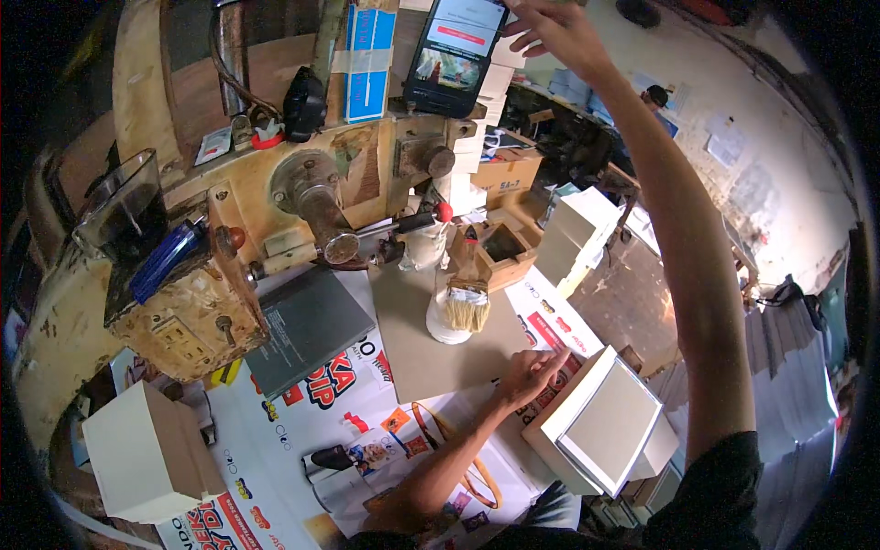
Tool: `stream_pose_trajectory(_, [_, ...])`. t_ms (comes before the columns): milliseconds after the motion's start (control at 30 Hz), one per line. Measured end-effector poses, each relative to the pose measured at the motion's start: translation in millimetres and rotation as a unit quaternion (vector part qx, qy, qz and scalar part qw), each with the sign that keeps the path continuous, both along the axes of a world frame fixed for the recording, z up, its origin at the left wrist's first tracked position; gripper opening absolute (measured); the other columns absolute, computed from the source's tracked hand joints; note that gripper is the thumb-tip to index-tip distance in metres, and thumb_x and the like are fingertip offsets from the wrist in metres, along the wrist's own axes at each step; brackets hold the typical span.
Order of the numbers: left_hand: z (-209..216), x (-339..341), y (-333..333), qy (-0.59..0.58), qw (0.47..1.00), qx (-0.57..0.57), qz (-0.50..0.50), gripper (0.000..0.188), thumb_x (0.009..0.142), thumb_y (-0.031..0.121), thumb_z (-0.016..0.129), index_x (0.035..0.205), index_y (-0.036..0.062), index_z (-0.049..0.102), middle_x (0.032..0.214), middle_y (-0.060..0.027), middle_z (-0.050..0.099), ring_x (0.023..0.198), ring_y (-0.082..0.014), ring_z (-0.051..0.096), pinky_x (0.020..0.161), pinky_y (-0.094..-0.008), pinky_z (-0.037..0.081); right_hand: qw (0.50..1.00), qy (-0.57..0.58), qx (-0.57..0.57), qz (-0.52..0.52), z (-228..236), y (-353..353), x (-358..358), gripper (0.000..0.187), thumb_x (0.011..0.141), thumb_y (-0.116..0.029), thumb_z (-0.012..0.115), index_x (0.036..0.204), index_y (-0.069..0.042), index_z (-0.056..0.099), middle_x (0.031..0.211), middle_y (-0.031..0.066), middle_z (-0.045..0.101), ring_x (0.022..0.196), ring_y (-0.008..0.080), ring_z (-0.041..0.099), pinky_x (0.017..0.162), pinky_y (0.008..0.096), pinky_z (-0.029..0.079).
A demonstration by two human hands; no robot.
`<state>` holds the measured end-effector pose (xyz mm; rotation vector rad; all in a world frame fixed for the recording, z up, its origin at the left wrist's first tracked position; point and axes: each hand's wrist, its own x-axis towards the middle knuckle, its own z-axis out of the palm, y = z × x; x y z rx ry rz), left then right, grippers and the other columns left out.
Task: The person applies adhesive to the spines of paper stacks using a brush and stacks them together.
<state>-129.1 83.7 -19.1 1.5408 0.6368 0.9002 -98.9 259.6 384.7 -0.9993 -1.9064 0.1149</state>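
My right hand (555, 35) is raised at the top, fingers apart and empty, beside the right edge of a dark-cased phone (454, 57). The phone stands upright with its screen lit. Lower down, my left hand (533, 376) rests loosely over the printed sheet (302, 449), its fingers partly stretched and nothing seen in them. It lies between a grey-brown board (412, 357) and a stack of pale blocks with a grey board on top (610, 422). On the grey-brown board stands a white container (447, 325), with a wide bristle brush (468, 310) lying across it.
A dark grey book (310, 330) lies left of the board. A white block of paper (147, 454) stands at the lower left. Behind are a small wooden box (504, 249), a worn machine with a red-knobbed lever (443, 213), and a glass jug (124, 206). Another person (654, 97) is far back.
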Motion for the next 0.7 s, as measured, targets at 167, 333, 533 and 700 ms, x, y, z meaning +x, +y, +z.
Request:
stream_pose_trajectory(167, [3.2,-1.5,0.3,0.003,1.000,0.015,0.000,0.063,0.095,0.056,0.052,0.060,0.0046,0.058,0.055,-0.0048,0.055,0.053,-0.0132,0.053,0.055,-0.0312,0.043,1.000,-0.009,0.003,-0.022,-0.6,-3.2,-3.1,0.058,0.099,-0.048,0.052,0.117,0.005,0.065,0.092,0.0172,0.071,0.075,0.0213,0.070,0.064,0.0336,0.058])
stream_pose_trajectory(333, [-1.2,2.0,1.1,-0.001,0.999,0.032,0.010,0.061,0.095,0.056,0.052,0.064,0.0038,0.060,0.058,-0.0057,0.057,0.055,-0.0139,0.054,0.056,-0.0320,0.044,0.991,0.106,-0.013,0.078,-4.5,15.3,3.0,0.058,0.101,-0.042,0.051,0.120,0.013,0.058,0.105,0.0204,0.066,0.094,0.0253,0.067,0.081,0.0356,0.057])
stream_pose_trajectory(533, [4.4,-0.9,-1.4,-0.001,1.000,0.008,0.005,0.061,0.095,0.056,0.052,0.065,0.0032,0.061,0.059,-0.0069,0.059,0.057,-0.0152,0.057,0.059,-0.0321,0.045,0.939,0.286,-0.144,0.123,-6.6,29.8,-8.5,0.040,0.103,-0.029,0.047,0.120,0.006,0.057,0.111,0.0162,0.060,0.106,0.0242,0.058,0.092,0.0358,0.052])
stream_pose_trajectory(700, [4.0,-2.6,0.3,0.030,0.999,0.023,0.005,0.063,0.095,0.057,0.051,0.064,0.0029,0.061,0.060,-0.0078,0.059,0.059,-0.0161,0.057,0.060,-0.0321,0.046,0.916,0.310,-0.190,0.168,-10.2,36.1,-15.1,0.029,0.103,-0.024,0.047,0.113,0.000,0.058,0.111,0.0110,0.060,0.105,0.0213,0.057,0.095,0.0379,0.049])
